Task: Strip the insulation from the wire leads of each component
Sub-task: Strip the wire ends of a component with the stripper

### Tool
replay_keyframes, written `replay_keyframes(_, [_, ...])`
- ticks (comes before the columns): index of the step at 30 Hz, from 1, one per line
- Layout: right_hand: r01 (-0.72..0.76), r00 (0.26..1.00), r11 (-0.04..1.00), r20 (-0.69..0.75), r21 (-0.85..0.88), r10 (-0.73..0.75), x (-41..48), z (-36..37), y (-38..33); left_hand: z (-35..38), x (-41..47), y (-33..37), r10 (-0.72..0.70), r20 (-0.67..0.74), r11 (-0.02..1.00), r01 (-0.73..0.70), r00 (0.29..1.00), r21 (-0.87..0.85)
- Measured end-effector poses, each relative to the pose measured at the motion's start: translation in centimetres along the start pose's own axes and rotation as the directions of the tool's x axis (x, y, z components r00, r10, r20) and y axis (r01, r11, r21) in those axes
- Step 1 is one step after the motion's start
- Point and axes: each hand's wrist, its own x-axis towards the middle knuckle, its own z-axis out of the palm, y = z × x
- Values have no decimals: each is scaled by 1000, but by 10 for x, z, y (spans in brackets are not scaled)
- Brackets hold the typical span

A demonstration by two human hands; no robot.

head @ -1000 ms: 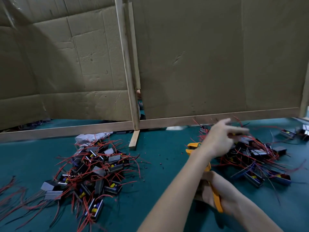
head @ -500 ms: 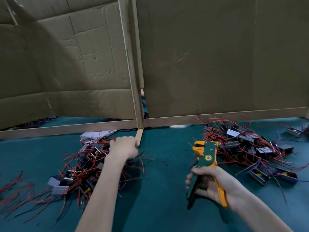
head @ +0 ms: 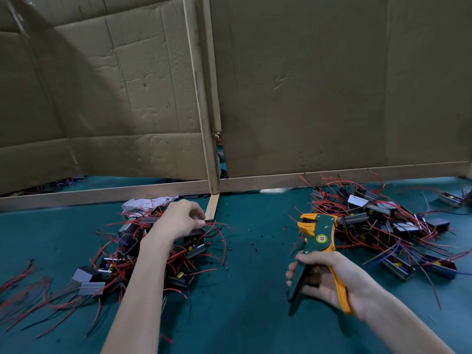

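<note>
In front of me stands a screen of creased brown cardboard: a left panel (head: 102,85) and a right panel (head: 332,85), both fixed to a pale wooden upright (head: 201,98). A wooden rail (head: 102,194) runs along the screen's bottom edge, and a short wooden foot (head: 213,205) sticks out from the upright's base towards me. Everything sits on my teal table covering (head: 242,290). A crumpled white rag or paper (head: 143,204) lies near the rail, left of the foot.
</note>
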Motion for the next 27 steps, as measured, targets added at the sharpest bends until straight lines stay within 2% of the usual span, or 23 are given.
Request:
replay_keyframes(3, [-4, 1000, 1000, -4, 1, 4, 0, 0, 0, -5, -3, 6, 80, -57, 995, -83, 995, -53])
replay_keyframes(7, [-2, 1000, 1000, -6, 7, 2, 0, 0, -1, -13, -8, 23, 223, -266, 961, -257, 938, -101])
replay_keyframes(11, [-1, 1000, 1000, -7, 12, 1, -1, 2, -1, -12, -13, 43, 302, -358, 861, -414, 884, -296])
replay_keyframes(13, [6, 1000, 1000, -9, 18, -6, -1, 2, -1, -1, -13, 55, 344, -326, 817, -451, 881, -358])
replay_keyframes(16, [26, 999, 999, -22, 25, -25, -2, 3, -1, 27, -11, 72, 409, -219, 812, -463, 886, -356])
replay_keyframes(19, [59, 997, 998, -42, 17, -58, -1, 2, -2, 54, -6, 76, 475, 24, 841, -446, 879, -307])
replay_keyframes(22, [79, 995, 997, -56, 15, -78, -1, -1, -4, 65, -4, 67, 451, 271, 892, -423, 850, -159])
replay_keyframes(24, [88, 994, 996, -62, 23, -87, -1, -2, -5, 63, -3, 60, 416, 301, 909, -383, 858, -165])
replay_keyframes(27, [99, 994, 995, -57, 16, -98, -2, -2, -6, 53, -2, 55, 353, 223, 920, -295, 908, -257])
